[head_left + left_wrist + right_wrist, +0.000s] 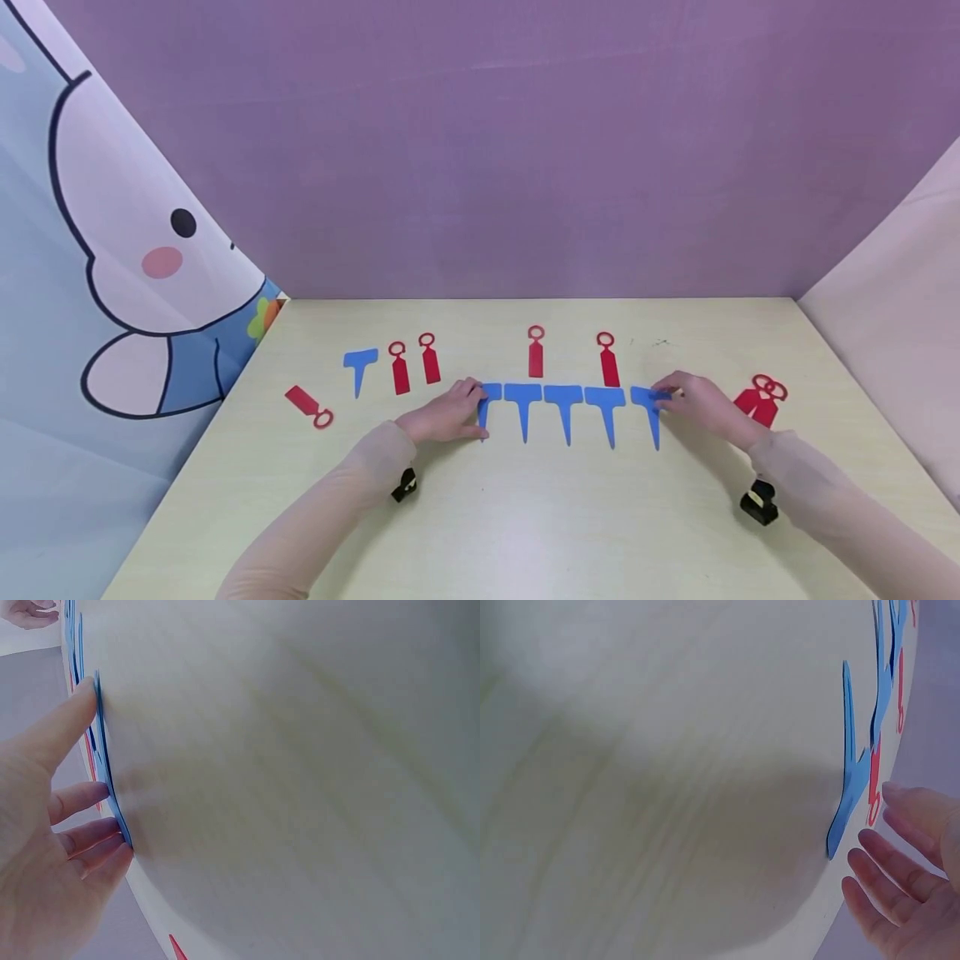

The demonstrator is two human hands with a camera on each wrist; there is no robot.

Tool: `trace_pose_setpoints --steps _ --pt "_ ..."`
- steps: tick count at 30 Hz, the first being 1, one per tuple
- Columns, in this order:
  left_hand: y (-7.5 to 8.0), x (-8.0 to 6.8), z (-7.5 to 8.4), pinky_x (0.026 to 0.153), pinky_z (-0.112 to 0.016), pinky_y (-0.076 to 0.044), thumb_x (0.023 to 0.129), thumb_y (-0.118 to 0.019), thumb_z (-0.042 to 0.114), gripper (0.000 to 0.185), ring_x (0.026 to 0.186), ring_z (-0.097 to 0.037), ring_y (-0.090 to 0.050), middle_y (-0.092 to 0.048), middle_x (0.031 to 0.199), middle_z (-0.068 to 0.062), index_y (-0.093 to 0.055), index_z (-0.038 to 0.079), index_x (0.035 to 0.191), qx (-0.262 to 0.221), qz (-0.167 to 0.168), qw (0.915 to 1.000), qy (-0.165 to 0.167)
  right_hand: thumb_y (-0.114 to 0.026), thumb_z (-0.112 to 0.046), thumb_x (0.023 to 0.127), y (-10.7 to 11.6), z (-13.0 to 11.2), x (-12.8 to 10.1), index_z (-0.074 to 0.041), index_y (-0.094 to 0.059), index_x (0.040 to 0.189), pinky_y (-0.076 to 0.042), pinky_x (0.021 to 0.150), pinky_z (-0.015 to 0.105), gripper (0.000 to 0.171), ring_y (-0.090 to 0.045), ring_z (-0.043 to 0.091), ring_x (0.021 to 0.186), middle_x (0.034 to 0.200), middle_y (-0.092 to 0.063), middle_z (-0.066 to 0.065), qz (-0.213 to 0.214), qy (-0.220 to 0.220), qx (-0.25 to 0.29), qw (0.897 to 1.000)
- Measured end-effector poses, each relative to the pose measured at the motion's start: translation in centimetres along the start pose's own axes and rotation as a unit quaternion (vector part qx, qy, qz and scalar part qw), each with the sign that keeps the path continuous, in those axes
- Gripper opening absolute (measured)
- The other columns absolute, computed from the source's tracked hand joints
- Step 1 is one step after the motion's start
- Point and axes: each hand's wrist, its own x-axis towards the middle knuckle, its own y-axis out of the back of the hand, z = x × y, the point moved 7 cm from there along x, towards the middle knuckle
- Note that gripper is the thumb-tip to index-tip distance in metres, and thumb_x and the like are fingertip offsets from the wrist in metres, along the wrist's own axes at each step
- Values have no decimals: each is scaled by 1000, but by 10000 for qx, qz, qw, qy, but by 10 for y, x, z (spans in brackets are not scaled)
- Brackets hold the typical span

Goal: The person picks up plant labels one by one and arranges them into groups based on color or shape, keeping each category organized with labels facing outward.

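Red flat ring-ended tags [401, 377] and a blue flat T-shaped piece [361, 359] lie at left. The left hand [448, 412], thumb and fingers spread apart, touches the leftmost of five similar blue pieces [564, 395] in a row; the right hand [703, 403], fingers apart, is just beside the rightmost. Overlapping red tags [764, 412] lie farther right.

Got five flat blue T-pieces [564, 395] lined up, stems nearside, from left hand [447, 412] to right hand [701, 400], plus another [361, 360] left of the grip.
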Motion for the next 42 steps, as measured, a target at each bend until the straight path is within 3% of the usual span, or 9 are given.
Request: trace_pose_setpoints --steps 13,24,31,42 --pt "2 0 2 94 -31 -36 82 -59 39 63 111 -22 -36 -35 124 -14 -40 -3 125 80 74 9998 -137 -65 -14 79 -8 -5 -11 7 -53 113 -44 83 47 42 -52 38 101 107 -57 21 -337 84 -384 9987" --pt "3 -2 4 95 -32 -36 82 -59 38 62 112 -23 -36 -35 124 -15 -40 -4 125 45 70 9999 -130 -71 -24 74 -18 -5 -20 6 -45 124 -41 87 46 64 -43 41 113 125 -45 25 -456 560 -578 9957" --pt "2 -1 3 95 -32 -36 82 -59 39 63 112 -23 -36 -34 125 -15 -40 -3 125 87 69 9999 -99 -70 -31 74 -21 -3 -22 5 -40 129 -40 88 47 72 -35 44 118 130 -39 26 -610 424 -594 9955" --pt "2 -1 3 94 -32 -37 82 -60 39 63 111 -23 -37 -35 124 -14 -41 -3 124 39 100 9999 -74 -67 -32 75 -28 6 -22 4 -43 127 -35 92 48 68 -25 45 123 136 -31 25 -1027 114 -336 9941"
